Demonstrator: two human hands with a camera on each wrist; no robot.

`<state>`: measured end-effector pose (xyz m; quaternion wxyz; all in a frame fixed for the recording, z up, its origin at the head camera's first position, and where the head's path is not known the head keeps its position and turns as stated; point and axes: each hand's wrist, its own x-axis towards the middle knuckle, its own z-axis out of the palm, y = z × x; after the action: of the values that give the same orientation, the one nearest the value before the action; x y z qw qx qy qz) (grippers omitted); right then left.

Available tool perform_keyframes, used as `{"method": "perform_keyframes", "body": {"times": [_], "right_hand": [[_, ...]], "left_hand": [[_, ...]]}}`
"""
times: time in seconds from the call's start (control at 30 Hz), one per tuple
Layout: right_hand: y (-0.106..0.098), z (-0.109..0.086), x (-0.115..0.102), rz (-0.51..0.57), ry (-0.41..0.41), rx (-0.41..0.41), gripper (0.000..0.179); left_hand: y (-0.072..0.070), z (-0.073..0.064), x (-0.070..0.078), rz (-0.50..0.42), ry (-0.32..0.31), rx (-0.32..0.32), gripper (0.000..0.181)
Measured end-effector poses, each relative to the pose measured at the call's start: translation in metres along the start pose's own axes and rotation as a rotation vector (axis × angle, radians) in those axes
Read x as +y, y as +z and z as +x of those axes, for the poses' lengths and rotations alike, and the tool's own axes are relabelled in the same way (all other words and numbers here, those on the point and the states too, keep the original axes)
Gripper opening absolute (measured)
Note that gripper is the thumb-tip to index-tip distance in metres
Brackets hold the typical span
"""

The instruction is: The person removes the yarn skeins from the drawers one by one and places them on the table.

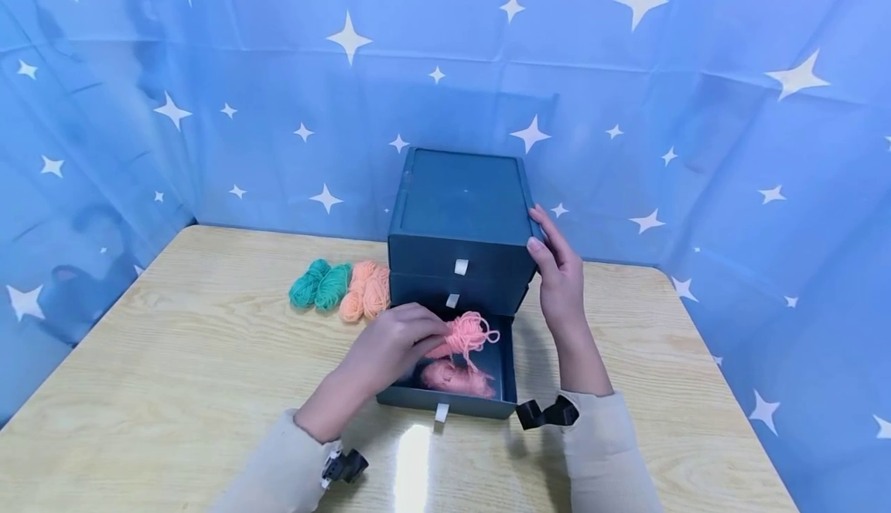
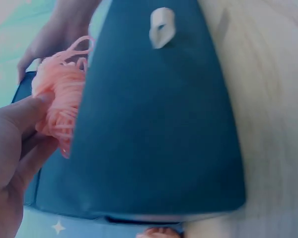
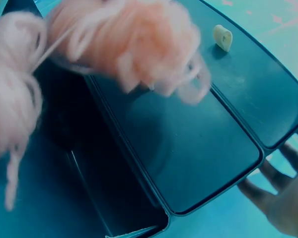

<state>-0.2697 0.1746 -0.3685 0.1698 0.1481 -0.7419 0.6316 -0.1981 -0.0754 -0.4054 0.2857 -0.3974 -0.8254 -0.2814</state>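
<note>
My left hand [image 1: 400, 343] pinches a pink yarn skein [image 1: 468, 333] between thumb and fingers, over the pulled-out bottom drawer [image 1: 506, 366] of a dark teal drawer box [image 1: 462, 196]. Loose loops stick out at the skein's right end. In the left wrist view the held skein [image 2: 64, 99] shows behind the drawer front [image 2: 159, 124]. A second pink skein [image 1: 455, 379] lies inside the drawer. My right hand [image 1: 562, 281] rests against the right side of the box, fingers extended along its upper edge. The right wrist view shows those fingers [image 3: 273, 178] at the box's side.
Left of the box, teal yarn skeins [image 1: 320, 285] and peach yarn skeins [image 1: 365, 291] lie on the wooden table [image 1: 174, 358]. The upper two drawers are closed, each with a white pull tab [image 1: 461, 267]. A blue star-patterned curtain [image 1: 445, 72] hangs behind the table.
</note>
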Motion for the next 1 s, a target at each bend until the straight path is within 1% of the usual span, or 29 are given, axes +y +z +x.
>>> {"method": "perform_keyframes", "body": {"times": [0.07, 0.13, 0.27, 0.33, 0.4, 0.5, 0.6, 0.67, 0.73, 0.8, 0.87, 1.0], "right_hand": [[0.000, 0.000, 0.000, -0.003, 0.000, 0.001, 0.044], [0.000, 0.000, 0.000, -0.005, 0.000, -0.003, 0.044], [0.000, 0.000, 0.002, -0.022, -0.001, -0.010, 0.043], [-0.001, 0.000, 0.002, -0.037, 0.000, -0.009, 0.043], [-0.001, -0.001, 0.001, -0.041, 0.002, -0.011, 0.044], [-0.001, -0.001, 0.000, -0.033, 0.004, -0.013, 0.044], [-0.001, 0.000, -0.001, -0.025, 0.006, -0.011, 0.044], [-0.002, 0.000, 0.000, -0.026, 0.007, -0.009, 0.043], [-0.002, 0.000, 0.000, -0.028, 0.010, -0.009, 0.043], [-0.002, 0.000, 0.000, -0.031, 0.011, -0.007, 0.043], [-0.001, -0.001, 0.000, -0.033, 0.013, -0.005, 0.043], [-0.001, 0.000, 0.001, -0.032, 0.015, 0.000, 0.044]], "left_hand": [[-0.006, 0.001, -0.001, -0.026, 0.001, 0.034, 0.015], [-0.013, 0.001, -0.002, -0.059, -0.019, 0.060, 0.016], [-0.030, 0.001, -0.006, -0.119, -0.082, 0.124, 0.018], [-0.038, 0.001, -0.010, -0.130, -0.124, 0.166, 0.018], [-0.046, 0.000, -0.013, -0.154, -0.181, 0.204, 0.018], [-0.057, 0.000, -0.017, -0.203, -0.305, 0.236, 0.018], [-0.066, 0.000, -0.020, -0.254, -0.431, 0.229, 0.016], [-0.070, 0.000, -0.020, -0.274, -0.500, 0.218, 0.013], [-0.075, 0.000, -0.022, -0.291, -0.560, 0.224, 0.011], [-0.081, -0.001, -0.025, -0.295, -0.612, 0.249, 0.009], [-0.088, -0.003, -0.030, -0.290, -0.661, 0.288, 0.008], [-0.101, -0.008, -0.042, -0.232, -0.741, 0.366, 0.011]]}}
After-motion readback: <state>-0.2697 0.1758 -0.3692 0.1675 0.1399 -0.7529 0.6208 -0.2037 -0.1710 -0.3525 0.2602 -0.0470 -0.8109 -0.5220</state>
